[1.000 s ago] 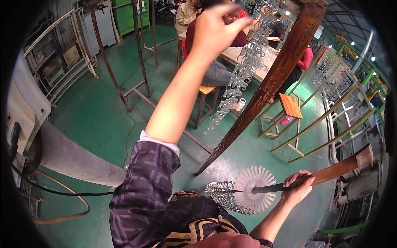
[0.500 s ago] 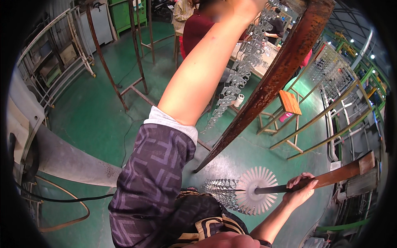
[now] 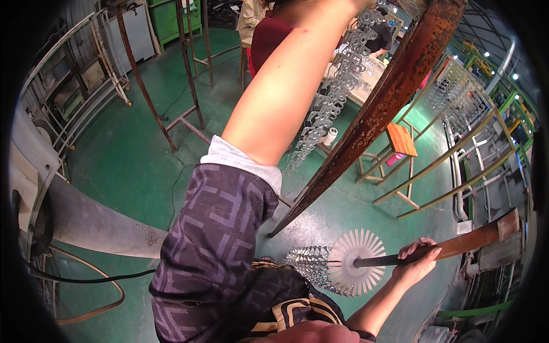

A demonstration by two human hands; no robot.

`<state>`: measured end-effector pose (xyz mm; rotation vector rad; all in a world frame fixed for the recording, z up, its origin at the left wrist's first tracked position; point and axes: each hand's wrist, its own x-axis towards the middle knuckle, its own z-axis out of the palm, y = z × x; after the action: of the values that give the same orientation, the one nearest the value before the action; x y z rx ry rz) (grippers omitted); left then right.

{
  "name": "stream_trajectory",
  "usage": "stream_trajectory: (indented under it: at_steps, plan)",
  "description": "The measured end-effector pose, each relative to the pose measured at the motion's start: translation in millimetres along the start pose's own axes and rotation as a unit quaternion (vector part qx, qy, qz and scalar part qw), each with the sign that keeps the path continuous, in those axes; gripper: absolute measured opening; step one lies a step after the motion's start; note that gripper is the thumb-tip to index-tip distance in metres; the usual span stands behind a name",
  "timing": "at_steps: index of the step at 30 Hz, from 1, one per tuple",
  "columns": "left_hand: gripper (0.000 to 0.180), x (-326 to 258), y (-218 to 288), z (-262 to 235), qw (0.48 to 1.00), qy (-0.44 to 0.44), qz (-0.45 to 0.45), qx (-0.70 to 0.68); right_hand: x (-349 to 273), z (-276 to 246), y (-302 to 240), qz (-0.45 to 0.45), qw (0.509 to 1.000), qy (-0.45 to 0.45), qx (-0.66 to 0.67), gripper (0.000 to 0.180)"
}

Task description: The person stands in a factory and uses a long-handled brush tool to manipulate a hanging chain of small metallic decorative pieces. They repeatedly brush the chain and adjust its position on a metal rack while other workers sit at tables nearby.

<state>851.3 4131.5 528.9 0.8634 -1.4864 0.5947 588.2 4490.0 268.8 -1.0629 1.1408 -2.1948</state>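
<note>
My left forearm reaches up across the view, and my left hand (image 3: 355, 4) is cut off at the top edge, its fingers out of sight. Beside that wrist hangs a long strand of shiny looped metal pieces (image 3: 329, 108), partly behind the forearm. My right hand (image 3: 420, 258), low on the right, is closed around a dark rod (image 3: 374, 262). This rod meets the middle of a pale round disc with radial fins (image 3: 345, 257). Below the disc, stacked shiny metal pieces (image 3: 309, 264) trail to the left.
A rusty steel post (image 3: 377, 108) slants close by on the right. Beyond are a wooden-topped stool (image 3: 401, 140), a work table (image 3: 372, 80) with people around it, and racks of hanging parts (image 3: 466, 86). A grey curved duct (image 3: 108, 220) and a black hose (image 3: 97, 280) lie left.
My left forearm has shifted slightly right and up, covering more of the hanging strand, which has moved a little. My right hand stays nearly where it was on the rod.
</note>
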Motion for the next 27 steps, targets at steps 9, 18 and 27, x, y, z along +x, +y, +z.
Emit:
stream_trajectory:
  at_steps: [9,18,27]
  plan:
    - [0.041,12,12,-16,0.986,-0.159,-0.043,-0.004,1,-6,3,-0.006,1.0,-0.001,0.008,0.045]
    - [0.04,27,-11,18,0.99,-0.132,-0.03,0.04,1,-4,2,-0.004,1.0,-0.005,0.006,0.044]
    - [0.033,21,-19,7,0.988,-0.147,0.0,0.037,1,0,-1,0.003,1.0,0.002,0.005,0.045]
